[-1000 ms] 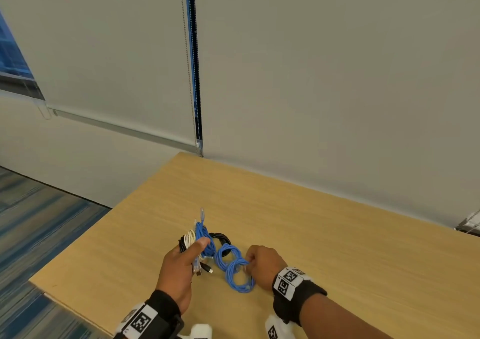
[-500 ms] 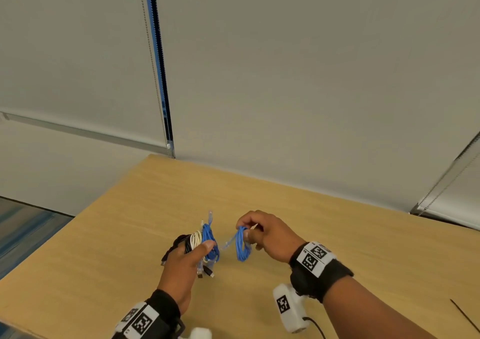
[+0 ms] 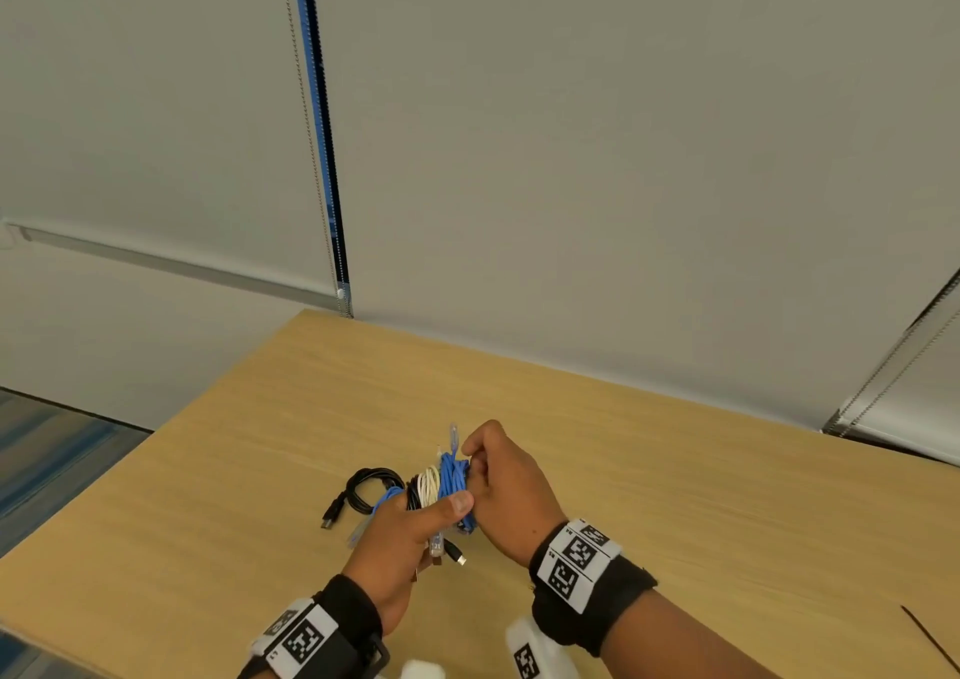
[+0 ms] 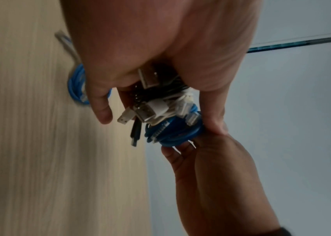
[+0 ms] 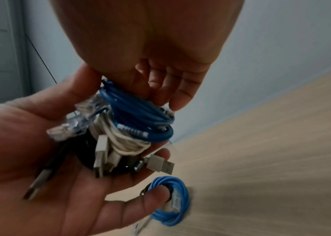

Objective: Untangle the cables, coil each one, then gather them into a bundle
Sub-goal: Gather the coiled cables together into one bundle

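Coils stacked in my left hand [image 3: 400, 527]: black, white, blue [image 5: 140, 115]. My right hand [image 3: 511, 491] pinches the blue coil against the stack; I should squeeze evenly so no loops spring loose.

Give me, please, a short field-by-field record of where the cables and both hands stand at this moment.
surface: wooden table
left hand: grips a stack of coils, thumb across its near side
right hand: presses the dark blue coil onto the stack's end
stack order: dark blue coil, white coil, black coil under it
light blue coil: hooked on a left finger, apart from the stack
black cable: coiled on the table left of the hands, held by neither
task state: bundle not complete
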Tool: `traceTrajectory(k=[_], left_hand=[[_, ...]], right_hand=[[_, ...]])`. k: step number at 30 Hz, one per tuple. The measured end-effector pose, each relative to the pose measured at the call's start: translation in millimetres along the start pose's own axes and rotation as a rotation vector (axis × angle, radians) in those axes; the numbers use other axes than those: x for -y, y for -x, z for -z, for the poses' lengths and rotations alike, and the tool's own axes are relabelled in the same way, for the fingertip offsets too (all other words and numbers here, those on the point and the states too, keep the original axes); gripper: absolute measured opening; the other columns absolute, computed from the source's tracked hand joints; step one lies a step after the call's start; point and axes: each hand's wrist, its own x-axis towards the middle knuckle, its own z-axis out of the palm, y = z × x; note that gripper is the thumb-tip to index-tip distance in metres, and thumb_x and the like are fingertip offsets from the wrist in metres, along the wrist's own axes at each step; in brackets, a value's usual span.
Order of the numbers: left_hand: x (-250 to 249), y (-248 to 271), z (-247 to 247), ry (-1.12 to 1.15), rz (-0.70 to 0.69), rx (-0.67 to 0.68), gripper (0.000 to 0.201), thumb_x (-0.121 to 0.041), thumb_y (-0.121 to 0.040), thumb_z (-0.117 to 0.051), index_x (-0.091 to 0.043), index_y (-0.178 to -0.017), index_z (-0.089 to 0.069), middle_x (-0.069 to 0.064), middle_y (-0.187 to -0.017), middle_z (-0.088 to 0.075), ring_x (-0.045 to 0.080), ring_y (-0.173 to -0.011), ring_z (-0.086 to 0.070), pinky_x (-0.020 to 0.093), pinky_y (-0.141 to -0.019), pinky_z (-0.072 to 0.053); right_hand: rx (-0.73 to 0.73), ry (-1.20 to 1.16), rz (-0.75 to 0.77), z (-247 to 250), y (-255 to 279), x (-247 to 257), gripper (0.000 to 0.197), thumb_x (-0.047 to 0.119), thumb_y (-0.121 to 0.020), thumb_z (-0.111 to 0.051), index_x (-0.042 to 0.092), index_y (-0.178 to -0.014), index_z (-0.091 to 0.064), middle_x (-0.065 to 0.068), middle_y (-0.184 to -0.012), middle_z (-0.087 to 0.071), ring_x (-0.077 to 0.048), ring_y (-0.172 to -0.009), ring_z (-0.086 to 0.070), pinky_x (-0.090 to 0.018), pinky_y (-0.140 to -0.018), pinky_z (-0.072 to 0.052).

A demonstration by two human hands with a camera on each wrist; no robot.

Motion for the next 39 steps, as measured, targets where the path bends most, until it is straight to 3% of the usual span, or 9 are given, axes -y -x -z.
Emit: traceTrajectory(k=[4,7,11,16,19,22,27,33,39], left_hand=[[-2.7,2.7,9.4,0.024,0.048,-0.015,0.042,-0.044,-0.065,-0.086,-0.024,-0.102,-0.081,0.003,-0.110,-0.078,0.026,-0.109,-0.070,0.046,-0.094,-0.053],[-3.5,2.0,23.1,0.051,0.028,-0.100,0.038,-0.035,-0.062,-0.093,-0.021,-0.096,-0.082,0.006,-0.108,-0.078,0.028,-0.108,-0.068,0.046,-0.092,-0.050],[-11.4,2.2,47.4,0.065,-0.034,-0.203,0.022,-0.024,-0.075,-0.086,-0.019,-0.096,-0.082,0.010,-0.106,-0.079,0.035,-0.109,-0.069,0.049,-0.094,-0.049],[-20.0,0.5,77.0,0.087,-0.059,-0.304,0.018,-0.019,-0.083,-0.079,-0.013,-0.100,-0.080,0.007,-0.103,-0.080,0.030,-0.110,-0.068,0.051,-0.095,-0.048],[-18.7,0.0,84.8,0.089,-0.051,-0.322,0.029,-0.023,-0.079,-0.082,-0.012,-0.105,-0.079,0.006,-0.106,-0.079,0.028,-0.113,-0.067,0.053,-0.100,-0.048],[-15.5,-1.7,89.9,0.081,-0.043,-0.330,0.034,-0.025,-0.078,-0.083,-0.012,-0.108,-0.078,0.006,-0.107,-0.079,0.028,-0.112,-0.068,0.054,-0.100,-0.048],[-13.0,-5.4,90.3,0.093,-0.046,-0.330,0.033,-0.025,-0.078,-0.083,-0.010,-0.108,-0.077,0.006,-0.104,-0.079,0.027,-0.109,-0.069,0.047,-0.092,-0.051],[-10.1,-14.2,85.0,0.063,-0.056,-0.308,0.033,-0.024,-0.079,-0.082,-0.012,-0.110,-0.076,0.006,-0.106,-0.079,0.028,-0.111,-0.069,0.053,-0.106,-0.046],[-5.7,-27.1,63.8,0.102,-0.074,-0.339,0.028,-0.024,-0.080,-0.082,-0.015,-0.105,-0.077,0.003,-0.097,-0.080,0.026,-0.103,-0.070,0.040,-0.080,-0.049]], right_hand=[[0.027,-0.057,-0.006,-8.3,-5.5,8.2,0.014,0.015,-0.090,-0.046,0.025,-0.099,-0.047,0.002,-0.088,-0.061,-0.015,-0.075,-0.057,-0.036,-0.068,-0.051],[0.096,-0.178,0.019,-11.7,-16.5,12.9,0.017,0.010,-0.096,-0.050,0.026,-0.099,-0.056,0.003,-0.095,-0.063,-0.014,-0.085,-0.062,-0.029,-0.077,-0.055],[0.114,-0.392,-0.170,-23.0,-34.9,5.9,0.024,0.007,-0.097,-0.048,0.025,-0.099,-0.065,0.003,-0.090,-0.064,-0.014,-0.080,-0.066,-0.037,-0.077,-0.062],[0.336,0.111,-0.189,-63.2,-43.9,-19.5,0.034,0.020,-0.097,-0.050,0.020,-0.129,-0.060,-0.008,-0.126,-0.065,-0.026,-0.108,-0.063,-0.030,-0.088,-0.048],[0.416,0.279,-0.169,-87.7,-36.7,-25.6,0.048,0.034,-0.095,-0.058,0.023,-0.141,-0.047,-0.011,-0.128,-0.054,-0.031,-0.110,-0.058,-0.033,-0.087,-0.046],[0.352,0.321,-0.131,-100.4,-33.0,-26.5,0.040,0.038,-0.095,-0.056,0.023,-0.130,-0.045,-0.010,-0.121,-0.048,-0.031,-0.095,-0.056,-0.035,-0.080,-0.047],[0.425,0.515,-0.033,-110.4,-26.1,-23.1,0.036,0.039,-0.094,-0.058,0.021,-0.126,-0.059,-0.011,-0.120,-0.042,-0.035,-0.107,-0.050,-0.039,-0.084,-0.044],[0.164,0.084,-0.165,-79.7,-23.1,-25.3,0.017,0.028,-0.098,-0.058,0.016,-0.085,-0.058,-0.005,-0.102,-0.046,-0.020,-0.086,-0.049,-0.030,-0.077,-0.042],[0.039,-0.130,-0.074,-20.5,-19.9,-22.0,0.006,0.022,-0.093,-0.067,0.016,-0.094,-0.068,0.003,-0.107,-0.053,-0.013,-0.097,-0.055,-0.023,-0.089,-0.043]])
